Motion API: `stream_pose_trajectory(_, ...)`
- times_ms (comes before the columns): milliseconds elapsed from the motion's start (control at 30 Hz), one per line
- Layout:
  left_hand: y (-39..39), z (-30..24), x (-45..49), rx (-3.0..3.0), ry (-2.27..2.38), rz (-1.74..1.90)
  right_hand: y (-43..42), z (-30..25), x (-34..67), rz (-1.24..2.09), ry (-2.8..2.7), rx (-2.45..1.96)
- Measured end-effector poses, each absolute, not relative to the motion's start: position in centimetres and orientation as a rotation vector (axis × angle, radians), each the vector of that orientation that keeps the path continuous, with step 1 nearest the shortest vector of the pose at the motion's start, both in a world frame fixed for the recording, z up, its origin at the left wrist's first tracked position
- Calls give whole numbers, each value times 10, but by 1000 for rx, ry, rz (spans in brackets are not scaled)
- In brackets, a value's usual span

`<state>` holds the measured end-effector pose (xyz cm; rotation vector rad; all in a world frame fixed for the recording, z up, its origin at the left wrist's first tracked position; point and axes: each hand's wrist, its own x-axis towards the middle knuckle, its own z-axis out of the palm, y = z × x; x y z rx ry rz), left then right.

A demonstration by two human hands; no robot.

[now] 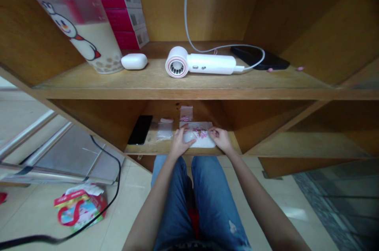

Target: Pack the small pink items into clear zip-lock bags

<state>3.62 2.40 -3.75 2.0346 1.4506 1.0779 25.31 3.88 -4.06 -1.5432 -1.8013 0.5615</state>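
Note:
On the lower shelf a white sheet (194, 139) lies flat, with small pink and dark pieces (201, 132) scattered on it. My left hand (179, 142) rests on the sheet's left side, thumb and fingers spread apart. At the right edge, my right hand (220, 139) has its thumb and fingertips pinched together; anything between them is too small to make out. Behind the sheet is a small clear bag (186, 113) with pink pieces inside. Clear plastic bags (165, 129) lie to the left of my left hand.
A black phone (140, 130) lies at the lower shelf's left. The upper shelf holds a drink cup (97, 45), pink boxes (127, 14), a white case (134, 61), a white handheld fan (207, 64) on a cable and a black pouch (260, 58). A colourful bag (81, 205) sits on the floor.

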Motion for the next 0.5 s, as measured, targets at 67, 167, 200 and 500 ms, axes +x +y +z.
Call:
stream_pose_trajectory(67,24,-38,36,2039,1452,1064,31,-40,251,575,-1858,-1575)
stream_pose_trajectory(167,24,-37,36,2062,1441,1054,25,-41,248,545,-1863,-1638)
stream_pose_trajectory(200,24,-37,36,2069,1435,1054,24,-41,247,529,-1861,-1655)
stream_pose_trajectory(500,22,-34,38,2077,1407,1020,23,-35,243,458,-1906,-1770)
